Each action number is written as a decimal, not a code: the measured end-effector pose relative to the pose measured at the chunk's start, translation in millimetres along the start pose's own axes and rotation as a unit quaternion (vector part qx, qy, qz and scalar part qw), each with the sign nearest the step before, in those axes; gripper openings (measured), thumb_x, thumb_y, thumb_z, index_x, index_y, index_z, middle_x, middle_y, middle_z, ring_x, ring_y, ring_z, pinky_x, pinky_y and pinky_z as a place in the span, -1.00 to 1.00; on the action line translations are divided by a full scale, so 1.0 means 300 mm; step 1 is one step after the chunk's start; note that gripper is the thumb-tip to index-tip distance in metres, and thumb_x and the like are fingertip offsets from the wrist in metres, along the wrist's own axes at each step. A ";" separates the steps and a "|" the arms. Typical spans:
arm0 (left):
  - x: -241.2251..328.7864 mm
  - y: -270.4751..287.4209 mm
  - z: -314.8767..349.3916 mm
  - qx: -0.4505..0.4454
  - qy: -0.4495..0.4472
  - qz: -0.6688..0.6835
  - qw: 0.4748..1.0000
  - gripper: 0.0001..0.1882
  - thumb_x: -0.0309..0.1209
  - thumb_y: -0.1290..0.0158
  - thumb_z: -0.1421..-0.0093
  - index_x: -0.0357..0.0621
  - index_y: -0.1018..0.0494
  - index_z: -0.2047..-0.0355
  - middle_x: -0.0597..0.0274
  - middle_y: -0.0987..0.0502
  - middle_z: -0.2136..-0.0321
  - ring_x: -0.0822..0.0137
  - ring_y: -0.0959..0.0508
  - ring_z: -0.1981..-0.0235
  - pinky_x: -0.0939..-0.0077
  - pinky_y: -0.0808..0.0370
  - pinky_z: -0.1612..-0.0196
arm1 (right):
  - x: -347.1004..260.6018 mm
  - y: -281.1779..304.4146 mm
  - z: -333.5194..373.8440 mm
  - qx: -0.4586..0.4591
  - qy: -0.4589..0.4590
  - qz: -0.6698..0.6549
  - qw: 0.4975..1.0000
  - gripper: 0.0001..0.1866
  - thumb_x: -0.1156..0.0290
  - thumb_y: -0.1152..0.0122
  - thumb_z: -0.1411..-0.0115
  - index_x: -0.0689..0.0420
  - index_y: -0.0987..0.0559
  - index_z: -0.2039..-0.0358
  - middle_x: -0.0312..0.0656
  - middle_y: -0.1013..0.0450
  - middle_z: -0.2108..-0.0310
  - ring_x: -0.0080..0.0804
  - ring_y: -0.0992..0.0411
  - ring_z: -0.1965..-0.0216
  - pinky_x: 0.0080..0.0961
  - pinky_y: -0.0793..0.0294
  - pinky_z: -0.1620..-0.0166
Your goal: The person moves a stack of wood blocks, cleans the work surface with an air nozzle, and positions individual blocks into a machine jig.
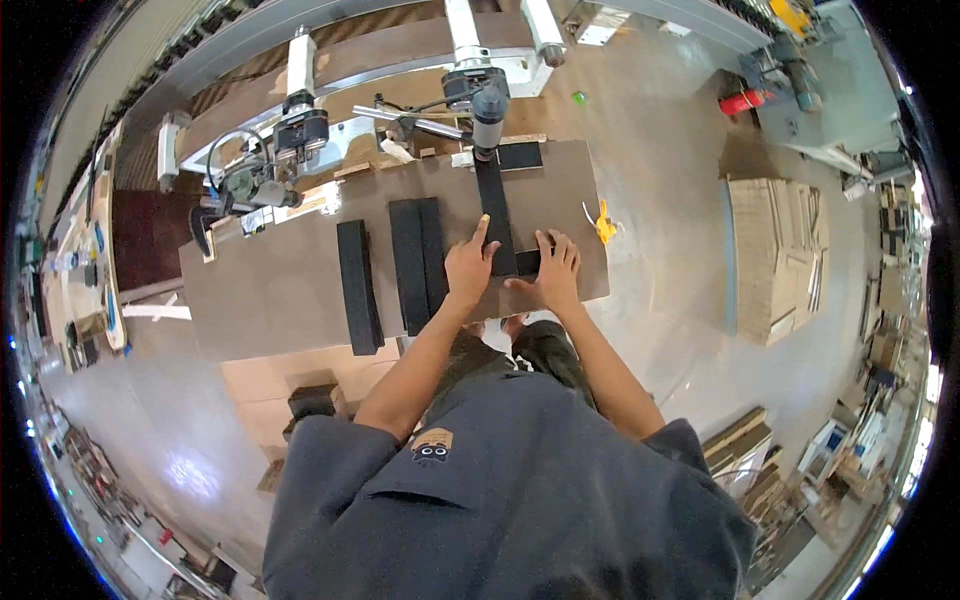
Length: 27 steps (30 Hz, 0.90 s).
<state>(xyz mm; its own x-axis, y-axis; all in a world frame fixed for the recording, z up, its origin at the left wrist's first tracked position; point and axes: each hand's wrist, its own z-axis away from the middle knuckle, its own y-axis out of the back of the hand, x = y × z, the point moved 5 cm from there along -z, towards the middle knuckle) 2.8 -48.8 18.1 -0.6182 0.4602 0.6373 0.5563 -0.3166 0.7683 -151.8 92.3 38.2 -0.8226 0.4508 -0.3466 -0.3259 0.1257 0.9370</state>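
A long black strip (496, 215) lies lengthwise on the brown worktable board, its far end beneath a machine's motor head (488, 120). My left hand (468, 270) rests at the strip's left edge, open, index finger stretched along it and thumb reaching onto it. To the right, my right hand (556, 272) is around a short black block (527, 262) that meets the strip's near part crosswise. Its fingers lie on the far side and its thumb on the near side; the palm hides the block's right end.
More black strips (414, 265) lie side by side left of my hands, with a separate stack (360, 290) farther left. Another short black piece (520, 156) sits by the motor head. A second machine head (262, 188) stands at left. A yellow tool (604, 226) lies at the board's right edge.
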 end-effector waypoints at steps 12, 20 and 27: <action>0.007 -0.017 0.006 0.005 -0.023 -0.040 0.999 -0.43 -0.18 -0.37 -0.47 0.13 -0.63 -0.45 -0.02 -0.63 0.44 -0.08 -0.62 0.41 0.01 -0.58 0.24 | 0.007 -0.091 0.036 0.040 0.017 0.036 0.998 0.20 -0.59 -0.41 -0.16 0.05 -0.42 -0.55 -0.12 -0.31 -0.53 0.02 -0.10 -0.66 0.41 0.14 -0.71; 0.020 -0.014 0.007 0.016 0.004 -0.022 1.000 -0.48 -0.24 -0.39 -0.45 0.09 -0.67 -0.39 -0.04 -0.64 0.42 -0.14 -0.61 0.39 -0.06 -0.55 0.25 | 0.021 -0.088 0.035 0.031 0.010 0.003 0.999 0.11 -0.46 -0.54 -0.14 0.00 -0.45 -0.51 -0.12 -0.33 -0.54 0.01 -0.12 -0.66 0.38 0.09 -0.70; 0.032 -0.013 0.000 0.027 -0.014 -0.015 0.999 -0.49 -0.28 -0.38 -0.45 0.06 -0.66 -0.39 -0.07 -0.70 0.34 -0.17 -0.64 0.33 -0.07 -0.55 0.22 | 0.038 -0.111 0.027 -0.041 -0.005 0.023 0.999 0.11 -0.46 -0.50 -0.20 -0.06 -0.41 -0.58 -0.15 -0.25 -0.61 -0.01 -0.02 -0.71 0.31 0.20 -0.74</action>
<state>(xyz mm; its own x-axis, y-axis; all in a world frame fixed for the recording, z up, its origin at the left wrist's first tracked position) -5.4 -43.1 21.3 -0.6201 0.4914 0.6115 0.5674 -0.2573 0.7822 -146.6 100.4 3.4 -0.8333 0.4628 -0.3025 -0.3249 0.0327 0.9452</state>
